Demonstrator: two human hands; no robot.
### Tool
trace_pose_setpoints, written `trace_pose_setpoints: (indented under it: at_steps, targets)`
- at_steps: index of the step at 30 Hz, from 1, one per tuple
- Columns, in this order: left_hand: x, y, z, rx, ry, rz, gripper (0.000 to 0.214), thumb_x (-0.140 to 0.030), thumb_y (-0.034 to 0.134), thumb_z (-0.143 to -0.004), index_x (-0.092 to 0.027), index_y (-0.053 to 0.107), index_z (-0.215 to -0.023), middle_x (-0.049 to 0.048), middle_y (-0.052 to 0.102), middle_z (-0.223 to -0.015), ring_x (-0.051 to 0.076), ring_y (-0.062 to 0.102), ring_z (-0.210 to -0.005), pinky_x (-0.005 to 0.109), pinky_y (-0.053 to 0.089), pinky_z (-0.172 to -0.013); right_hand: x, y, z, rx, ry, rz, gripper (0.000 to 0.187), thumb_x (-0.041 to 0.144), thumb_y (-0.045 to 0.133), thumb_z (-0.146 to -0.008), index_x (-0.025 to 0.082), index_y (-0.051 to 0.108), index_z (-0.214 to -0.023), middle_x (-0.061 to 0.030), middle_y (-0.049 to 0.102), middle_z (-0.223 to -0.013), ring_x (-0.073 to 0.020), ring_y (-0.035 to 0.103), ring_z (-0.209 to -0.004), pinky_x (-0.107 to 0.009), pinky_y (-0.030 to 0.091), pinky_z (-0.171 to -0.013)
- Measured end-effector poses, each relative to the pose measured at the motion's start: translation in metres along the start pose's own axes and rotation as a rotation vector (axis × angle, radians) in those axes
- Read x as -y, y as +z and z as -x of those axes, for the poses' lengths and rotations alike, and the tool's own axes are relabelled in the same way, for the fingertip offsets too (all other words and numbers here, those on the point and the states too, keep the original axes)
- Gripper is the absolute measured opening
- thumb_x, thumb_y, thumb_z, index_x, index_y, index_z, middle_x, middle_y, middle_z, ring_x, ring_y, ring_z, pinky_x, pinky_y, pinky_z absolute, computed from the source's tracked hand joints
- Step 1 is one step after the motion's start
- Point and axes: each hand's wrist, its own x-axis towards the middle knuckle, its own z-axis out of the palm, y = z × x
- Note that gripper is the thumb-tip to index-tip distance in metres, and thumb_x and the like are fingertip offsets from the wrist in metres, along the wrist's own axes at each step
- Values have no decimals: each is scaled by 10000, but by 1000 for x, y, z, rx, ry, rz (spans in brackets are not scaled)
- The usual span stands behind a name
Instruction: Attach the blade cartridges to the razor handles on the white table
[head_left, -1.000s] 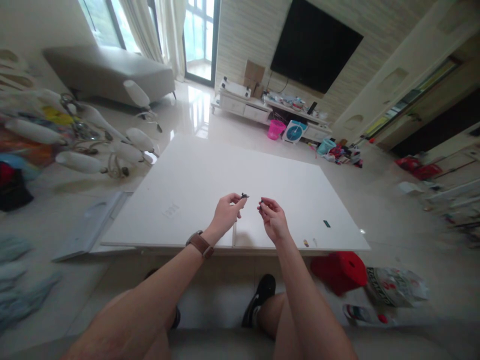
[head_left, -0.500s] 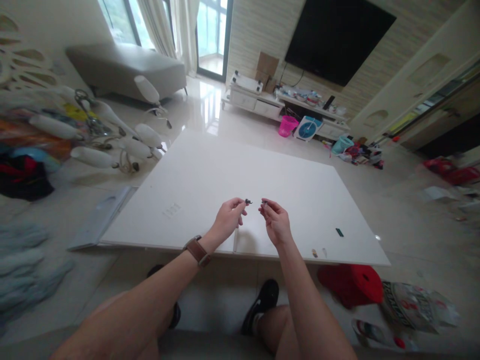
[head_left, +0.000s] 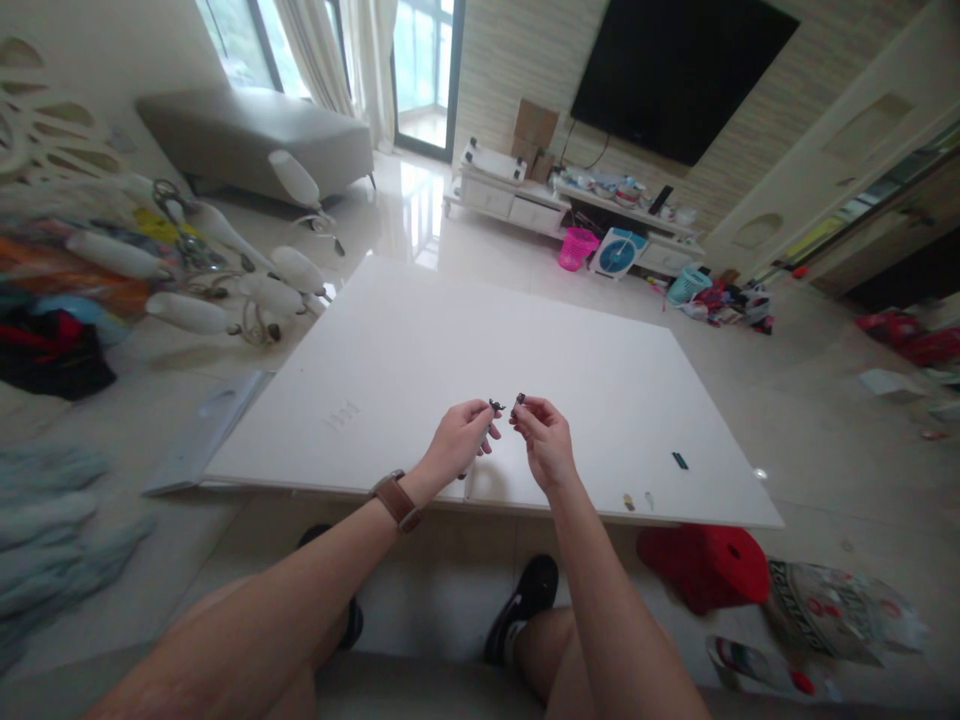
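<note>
Small dark piece [head_left: 496, 405] pinched in the left hand [head_left: 459, 440], its narrow end poking past the fingertips toward the right. Second dark part [head_left: 520, 399] in the right hand [head_left: 550, 445], upper end clear of the fingers. Fingers of both hands closed on their pieces; exact shapes too small to tell. The two pieces are just beside each other, a slim gap between, raised above the white surface [head_left: 465, 330].

For good handling: light thumb-and-fingertip pinch, facing ends left uncovered, wrists steady; turn one piece at a time and check its orientation before closing the gap. Pieces this small would probably slip if squeezed hard; staying over the surface, well in from the near edge, should catch a drop.

Further out, on the surface to the right: dark green strip [head_left: 679, 461], tan bit [head_left: 628, 502], pale bit [head_left: 649, 500]. Red stool [head_left: 709, 568] beyond the near edge, on the floor.
</note>
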Motion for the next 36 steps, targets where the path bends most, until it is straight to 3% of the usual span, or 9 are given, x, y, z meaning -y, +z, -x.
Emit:
trace_pose_setpoints:
  at_steps: [18,26,36]
  targets:
    - [-8,1,6,7,25,-20,249,-386,547,-885,-152,630,-879,17,637,-739,98,588,-460,201,455,-371,-2,3,4,67,4,17,197,332,839,-649,197,793,-783,-35,745,-756,-150,619,-671,-308,464,-669]
    - [-8,-2,5,11,47,-46,283,-427,567,-882,-154,643,-881,29,654,-748,86,575,-455,169,369,-341,-2,0,2,115,-39,107,152,307,812,-699,225,792,-825,-30,751,-806,-164,636,-746,-294,445,-674]
    - [-8,-2,5,-8,56,-57,315,-467,591,-874,-156,640,-873,24,646,-734,86,563,-455,178,370,-358,-3,-1,3,120,-161,172,196,292,843,-694,246,790,-877,-13,733,-829,-154,600,-787,-299,455,-735]
